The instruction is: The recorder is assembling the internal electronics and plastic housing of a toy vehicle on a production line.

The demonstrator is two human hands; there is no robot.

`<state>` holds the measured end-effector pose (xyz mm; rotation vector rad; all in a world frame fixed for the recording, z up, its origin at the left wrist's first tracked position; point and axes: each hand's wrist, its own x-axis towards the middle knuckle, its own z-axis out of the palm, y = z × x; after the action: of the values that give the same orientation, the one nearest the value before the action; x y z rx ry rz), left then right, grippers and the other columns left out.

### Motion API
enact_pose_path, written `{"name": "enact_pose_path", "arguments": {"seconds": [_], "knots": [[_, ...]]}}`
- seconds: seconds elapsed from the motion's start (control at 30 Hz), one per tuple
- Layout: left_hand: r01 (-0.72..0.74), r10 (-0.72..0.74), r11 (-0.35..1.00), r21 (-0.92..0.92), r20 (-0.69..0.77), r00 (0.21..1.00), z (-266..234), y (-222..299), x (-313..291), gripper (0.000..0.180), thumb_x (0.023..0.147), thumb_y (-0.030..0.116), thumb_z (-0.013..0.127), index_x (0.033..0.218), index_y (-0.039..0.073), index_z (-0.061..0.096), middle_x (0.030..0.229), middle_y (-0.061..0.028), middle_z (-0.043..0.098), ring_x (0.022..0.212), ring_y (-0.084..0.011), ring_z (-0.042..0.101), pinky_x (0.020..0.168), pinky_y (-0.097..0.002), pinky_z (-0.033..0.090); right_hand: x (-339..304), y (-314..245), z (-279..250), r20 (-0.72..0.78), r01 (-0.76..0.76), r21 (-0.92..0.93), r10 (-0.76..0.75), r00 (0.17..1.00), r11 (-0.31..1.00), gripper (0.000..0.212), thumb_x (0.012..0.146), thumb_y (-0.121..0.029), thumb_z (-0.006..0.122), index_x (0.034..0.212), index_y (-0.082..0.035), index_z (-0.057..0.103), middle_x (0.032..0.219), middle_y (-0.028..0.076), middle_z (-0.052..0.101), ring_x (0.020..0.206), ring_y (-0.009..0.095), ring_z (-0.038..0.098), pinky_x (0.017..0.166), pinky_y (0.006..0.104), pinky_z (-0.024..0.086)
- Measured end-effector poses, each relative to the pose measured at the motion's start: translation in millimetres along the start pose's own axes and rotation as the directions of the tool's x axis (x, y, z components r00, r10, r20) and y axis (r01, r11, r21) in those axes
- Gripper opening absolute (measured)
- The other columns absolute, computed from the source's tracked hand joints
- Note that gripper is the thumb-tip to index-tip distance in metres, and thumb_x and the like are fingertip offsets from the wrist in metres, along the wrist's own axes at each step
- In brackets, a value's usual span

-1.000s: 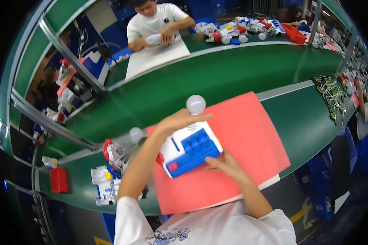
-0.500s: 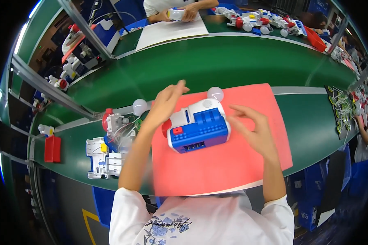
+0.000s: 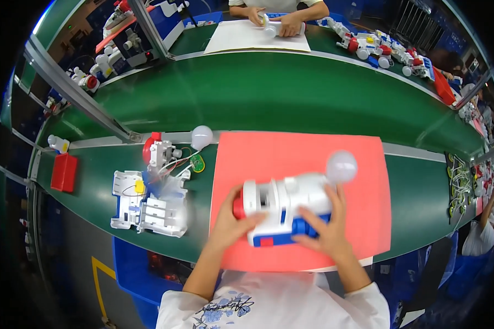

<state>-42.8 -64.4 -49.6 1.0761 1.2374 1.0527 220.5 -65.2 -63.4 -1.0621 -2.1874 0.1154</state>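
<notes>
A white-and-blue plastic lantern-like device (image 3: 304, 189) with a red end lies on a pink sheet (image 3: 269, 151), its white side toward me. My left hand (image 3: 229, 223) grips the red end, thumb along the near side. My right hand (image 3: 330, 233) clasps the other end, its fingers spread over the white top and blue side. Just beyond that end is a round white bulb (image 3: 342, 166); whether it is joined to the device is hidden.
Left of the sheet lie opened white housing halves (image 3: 164, 214), a white-and-red part (image 3: 158, 151) with wires, a green circuit board (image 3: 197, 163) and another bulb (image 3: 202, 137). A red bin (image 3: 64, 172) stands far left. Across the green belt (image 3: 291, 88), another person's hands (image 3: 291, 24) hold a part.
Both hands have come down onto the device and taken hold. It has been turned so more of its white side shows and sits nearer me. The view has shifted.
</notes>
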Motion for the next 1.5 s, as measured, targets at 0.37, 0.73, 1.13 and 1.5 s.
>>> {"name": "enact_pose_path", "arguments": {"seconds": [0.37,0.73,1.13,1.5], "knots": [[-0.440,0.402,0.881,0.173,0.215,0.890,4.3,-7.3,-44.4,0.087,0.054,0.017,0.095,0.129,0.003,0.051,0.126,-0.0170,0.054,0.116,-0.0315,0.057,0.101,-0.0421,0.044,-69.5,-32.4,19.2,-0.591,0.007,0.230,0.134,0.796,0.973,0.064,0.071,-0.039,0.088,0.119,-0.012,0.056,0.135,0.018,0.041,0.123,0.041,0.048,0.103,0.0562,0.043],[-0.619,0.591,0.777,0.119,0.201,0.781,7.3,-21.7,-41.7,0.085,0.053,0.017,0.094,0.126,0.004,0.052,0.125,-0.0199,0.059,0.113,-0.0340,0.061,0.099,-0.0449,0.047,-42.3,-28.0,9.2,-0.294,-0.290,0.643,0.578,0.761,0.709,0.127,0.043,-0.037,0.100,0.143,0.002,0.032,0.125,0.019,0.056,0.120,0.027,0.055,0.097,0.0433,0.049],[-0.113,0.092,0.851,0.513,0.065,0.994,-11.7,8.0,45.6,0.062,0.086,0.035,0.074,0.132,-0.003,0.056,0.140,-0.0220,0.046,0.131,-0.0310,0.046,0.107,-0.0408,0.039,86.6,29.2,-55.7,0.423,-0.317,-0.274,0.410,0.808,0.908,0.072,0.087,-0.041,0.071,0.139,0.003,0.048,0.129,0.028,0.058,0.114,0.035,0.061,0.094,0.0412,0.048],[-0.367,0.323,0.839,0.401,0.176,0.930,2.5,-25.2,11.4,0.137,0.049,0.031,0.098,0.155,0.008,0.015,0.156,-0.0254,0.020,0.147,-0.0404,0.023,0.117,-0.0493,0.029,134.4,31.9,-38.1,0.764,0.100,0.155,-0.183,0.618,0.983,0.110,0.051,-0.038,0.091,0.149,-0.020,0.044,0.145,0.023,0.032,0.135,0.047,0.031,0.112,0.0551,0.030]]}}
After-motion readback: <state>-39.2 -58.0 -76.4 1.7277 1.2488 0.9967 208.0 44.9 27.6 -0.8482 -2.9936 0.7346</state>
